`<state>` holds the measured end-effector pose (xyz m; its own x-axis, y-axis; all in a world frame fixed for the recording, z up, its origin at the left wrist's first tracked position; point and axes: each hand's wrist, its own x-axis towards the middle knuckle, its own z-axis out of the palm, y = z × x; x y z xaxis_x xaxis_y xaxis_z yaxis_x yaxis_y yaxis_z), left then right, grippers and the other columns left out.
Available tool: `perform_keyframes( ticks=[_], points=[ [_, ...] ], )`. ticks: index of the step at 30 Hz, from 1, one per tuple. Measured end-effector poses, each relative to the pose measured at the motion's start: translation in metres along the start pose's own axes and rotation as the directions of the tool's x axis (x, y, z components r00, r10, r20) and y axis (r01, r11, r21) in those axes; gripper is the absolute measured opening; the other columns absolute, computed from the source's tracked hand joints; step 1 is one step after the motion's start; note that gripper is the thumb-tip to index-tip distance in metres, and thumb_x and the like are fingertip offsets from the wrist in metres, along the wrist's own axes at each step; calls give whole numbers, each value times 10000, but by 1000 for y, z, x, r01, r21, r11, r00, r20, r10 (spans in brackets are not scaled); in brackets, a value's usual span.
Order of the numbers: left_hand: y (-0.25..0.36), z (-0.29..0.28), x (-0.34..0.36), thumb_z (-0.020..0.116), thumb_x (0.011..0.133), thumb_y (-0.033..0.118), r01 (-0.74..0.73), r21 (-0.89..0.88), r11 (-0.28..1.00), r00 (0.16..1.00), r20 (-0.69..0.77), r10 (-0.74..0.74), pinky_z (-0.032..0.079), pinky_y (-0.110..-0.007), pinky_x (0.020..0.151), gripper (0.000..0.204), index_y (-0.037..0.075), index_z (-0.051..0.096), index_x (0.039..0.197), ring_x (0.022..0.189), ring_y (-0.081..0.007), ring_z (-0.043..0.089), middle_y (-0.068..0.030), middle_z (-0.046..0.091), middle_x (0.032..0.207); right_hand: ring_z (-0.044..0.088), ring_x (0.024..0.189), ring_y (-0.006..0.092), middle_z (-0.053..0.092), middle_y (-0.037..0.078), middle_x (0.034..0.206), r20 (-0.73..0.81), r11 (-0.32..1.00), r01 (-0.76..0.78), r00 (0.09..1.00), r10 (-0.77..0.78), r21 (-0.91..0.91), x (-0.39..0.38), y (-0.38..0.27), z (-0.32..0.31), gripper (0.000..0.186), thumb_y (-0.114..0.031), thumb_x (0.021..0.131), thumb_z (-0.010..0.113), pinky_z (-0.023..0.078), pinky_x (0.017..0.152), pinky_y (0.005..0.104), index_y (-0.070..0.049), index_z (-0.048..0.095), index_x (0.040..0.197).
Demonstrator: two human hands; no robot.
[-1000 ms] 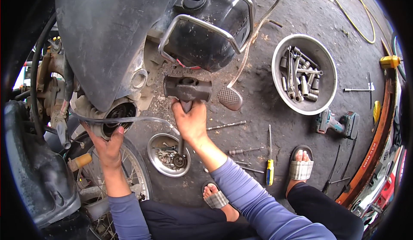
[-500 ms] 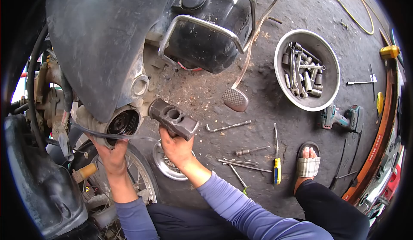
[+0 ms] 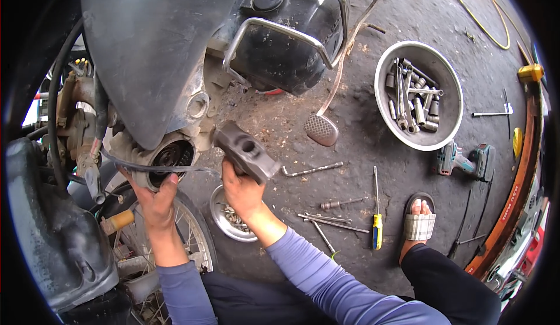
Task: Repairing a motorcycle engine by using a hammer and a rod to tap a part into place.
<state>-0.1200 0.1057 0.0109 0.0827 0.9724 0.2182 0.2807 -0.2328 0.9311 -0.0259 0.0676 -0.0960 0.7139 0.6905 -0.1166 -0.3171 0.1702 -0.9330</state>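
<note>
My right hand [image 3: 242, 194] is closed on a heavy hammer, apparently round its handle, which the hand and head hide. The worn metal hammer head [image 3: 246, 153] is tilted, just right of a round metal housing [image 3: 189, 132] on the motorcycle. My left hand [image 3: 156, 199] grips the housing's near lower rim, thumb in front and the other fingers hidden behind it. A dark ringed part [image 3: 174, 155] shows inside the opening. Across it runs a thin dark hose-like strip [image 3: 157, 168], and I cannot tell whether my left hand also holds that.
A metal bowl [image 3: 458, 100] of wrenches and sockets stands right, beside a teal cordless power tool [image 3: 458, 159]. A yellow-handled screwdriver [image 3: 377, 232] and thin rods [image 3: 332, 222] lie on the floor. A small metal dish [image 3: 220, 223] sits below my right hand, near the spoked wheel [image 3: 192, 232].
My right hand has shifted and turned the hammer slightly, so its head leans more steeply. My left hand stays on the housing. The whole view has moved a little.
</note>
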Motion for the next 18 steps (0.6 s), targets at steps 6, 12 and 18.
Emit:
perform_keyframes(
  ticks=[6,12,18],
  points=[
    [14,10,1,590,691,-18,42,126,991,999,20,-45,258,-314,1065,970,-7,5,1465,1229,-213,393,-134,355,1378,622,692,171,652,94,792,-8,996,-68,998,68,-50,-10,-3,0,133,-53,795,632,481,625,315,8,638,913],
    [2,-6,0,767,669,114,54,7,999,996,73,-54,276,-351,1080,1140,6,-37,1470,1288,-241,359,-147,312,1418,566,755,123,611,49,856,123,985,-173,978,171,6,-20,-5,-14,189,-93,877,637,461,670,256,26,588,1015],
    [-2,-6,5,861,600,299,20,2,1000,999,51,-20,265,-371,1095,1242,-15,19,1458,1285,-257,375,-157,320,1416,579,772,119,623,54,881,136,997,-81,988,79,9,-24,3,-20,172,-79,883,630,472,694,259,22,593,1017]
  ],
)
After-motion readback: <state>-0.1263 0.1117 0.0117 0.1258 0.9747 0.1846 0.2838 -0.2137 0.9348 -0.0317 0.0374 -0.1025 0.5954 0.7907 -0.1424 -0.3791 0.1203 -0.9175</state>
